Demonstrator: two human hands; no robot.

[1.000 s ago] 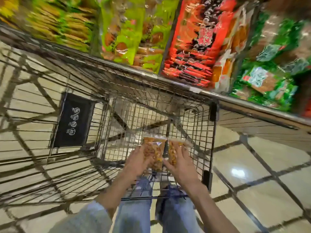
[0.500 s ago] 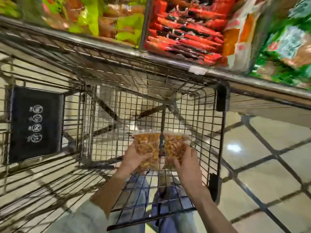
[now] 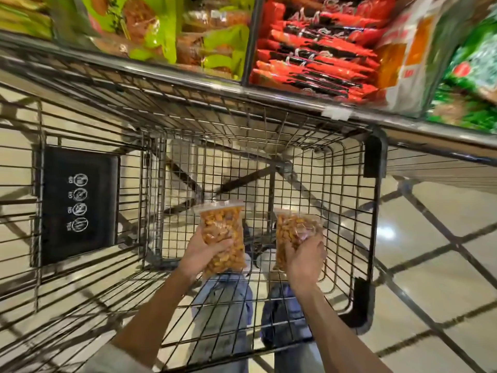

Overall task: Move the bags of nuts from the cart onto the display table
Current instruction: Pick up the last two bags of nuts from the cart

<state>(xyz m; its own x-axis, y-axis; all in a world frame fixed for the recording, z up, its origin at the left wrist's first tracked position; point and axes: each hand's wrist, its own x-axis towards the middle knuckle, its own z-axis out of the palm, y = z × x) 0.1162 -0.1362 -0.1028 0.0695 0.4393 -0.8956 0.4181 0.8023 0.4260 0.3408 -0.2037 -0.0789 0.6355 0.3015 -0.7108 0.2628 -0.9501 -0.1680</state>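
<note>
I note the left hand (image 3: 200, 254) and right hand (image 3: 305, 261) each with fingers clamped round a bag of nuts (image 3: 223, 238) above the cart (image 3: 372, 211); soft, light, slippery film, best gripped mid-body.

The left hand (image 3: 200, 255) and right hand (image 3: 305, 261) now hold their two clear plastic bags of orange-brown nuts higher inside the wire shopping cart (image 3: 269, 162) than a second ago. The bags, side by side and nearly touching half a second ago, are now apart: the left bag (image 3: 223, 235) stands upright in its grip, the right bag (image 3: 294, 232) leans right. The display surface's metal edge (image 3: 269, 96) with its packets sits nearer in view.
</note>
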